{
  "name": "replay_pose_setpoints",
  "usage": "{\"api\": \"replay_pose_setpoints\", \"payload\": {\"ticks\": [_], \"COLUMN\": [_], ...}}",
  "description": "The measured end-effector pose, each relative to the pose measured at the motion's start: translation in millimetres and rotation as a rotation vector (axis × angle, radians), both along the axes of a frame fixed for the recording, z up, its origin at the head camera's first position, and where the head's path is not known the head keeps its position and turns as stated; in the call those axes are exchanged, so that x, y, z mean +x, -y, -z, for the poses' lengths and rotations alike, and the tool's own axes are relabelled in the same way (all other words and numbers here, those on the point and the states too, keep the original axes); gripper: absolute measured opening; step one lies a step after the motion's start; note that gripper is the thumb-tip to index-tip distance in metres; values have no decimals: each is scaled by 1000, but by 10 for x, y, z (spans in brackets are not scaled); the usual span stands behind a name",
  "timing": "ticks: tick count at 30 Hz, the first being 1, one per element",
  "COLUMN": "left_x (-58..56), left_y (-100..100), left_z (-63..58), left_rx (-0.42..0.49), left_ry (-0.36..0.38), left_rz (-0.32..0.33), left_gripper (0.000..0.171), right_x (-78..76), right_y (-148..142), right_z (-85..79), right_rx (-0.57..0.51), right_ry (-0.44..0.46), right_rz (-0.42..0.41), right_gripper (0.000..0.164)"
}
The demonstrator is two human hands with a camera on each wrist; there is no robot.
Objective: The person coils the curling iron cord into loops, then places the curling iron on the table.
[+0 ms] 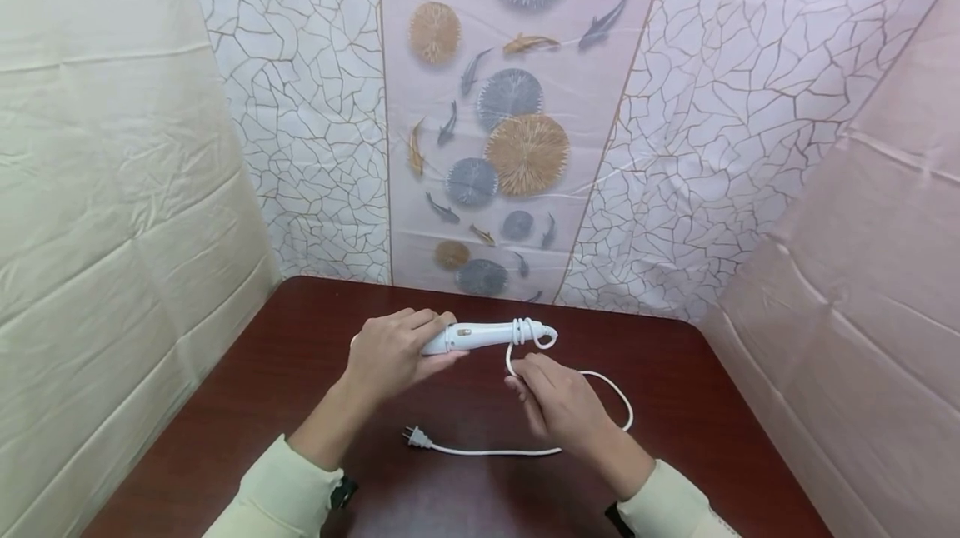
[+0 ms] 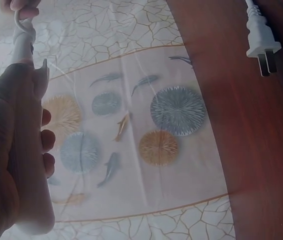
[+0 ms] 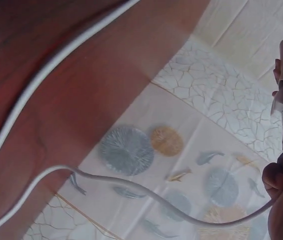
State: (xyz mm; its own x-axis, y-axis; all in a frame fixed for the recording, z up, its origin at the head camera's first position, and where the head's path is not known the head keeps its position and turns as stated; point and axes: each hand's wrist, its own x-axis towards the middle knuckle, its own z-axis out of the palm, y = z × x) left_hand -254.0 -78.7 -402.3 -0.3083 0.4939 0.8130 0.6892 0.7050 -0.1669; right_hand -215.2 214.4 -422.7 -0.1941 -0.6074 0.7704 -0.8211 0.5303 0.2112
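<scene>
A white curling iron [image 1: 483, 335] is held level above the table, its handle end to the right. My left hand [image 1: 397, 351] grips its thicker left part and hides much of it; in the left wrist view the rounded end [image 2: 35, 220] shows below the palm. The white power cord [image 1: 519, 331] loops in a few turns around the handle end. Just below those turns, my right hand [image 1: 558, 401] pinches the cord between thumb and fingers. From there the rest of the cord curves right and back left to a two-pin plug [image 1: 418, 436].
A dark red-brown table [image 1: 315, 330] lies under both hands. Behind it hangs a cloth with fish and round patterns [image 1: 480, 188], and plain pale cloths stand along the left [image 1: 112, 188] and right sides [image 1: 862, 271].
</scene>
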Motion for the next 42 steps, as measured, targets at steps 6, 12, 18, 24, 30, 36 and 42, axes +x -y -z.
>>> {"api": "replay_pose_setpoints", "payload": {"ticks": [6, 12, 18, 24, 30, 36, 42], "left_x": [7, 19, 11, 18, 16, 2, 23], "left_y": [6, 10, -5, -7, -4, -5, -3], "left_z": [-20, -12, 16, 45, 55, 52, 27], "left_rx": [-33, -55, -74, -81, -83, -98, -120], "left_ry": [21, 30, 44, 49, 46, 1, -23], "left_rz": [-8, -10, 8, 31, 56, 83, 91], "left_gripper": [49, 50, 49, 48, 49, 53, 54], "right_x": [-24, -92, -161, -245, -309, -356, -427], "right_y": [-26, -57, -57, -99, -146, -166, -217], "right_z": [-148, -369, -546, -628, -664, -657, -645], "right_rx": [53, 87, 102, 88, 87, 88, 62], "right_ry": [-83, -149, -156, -111, -36, 52, 160], "right_rz": [4, 4, -26, -38, -32, -54, -62], "right_gripper": [30, 30, 30, 33, 35, 30, 12]}}
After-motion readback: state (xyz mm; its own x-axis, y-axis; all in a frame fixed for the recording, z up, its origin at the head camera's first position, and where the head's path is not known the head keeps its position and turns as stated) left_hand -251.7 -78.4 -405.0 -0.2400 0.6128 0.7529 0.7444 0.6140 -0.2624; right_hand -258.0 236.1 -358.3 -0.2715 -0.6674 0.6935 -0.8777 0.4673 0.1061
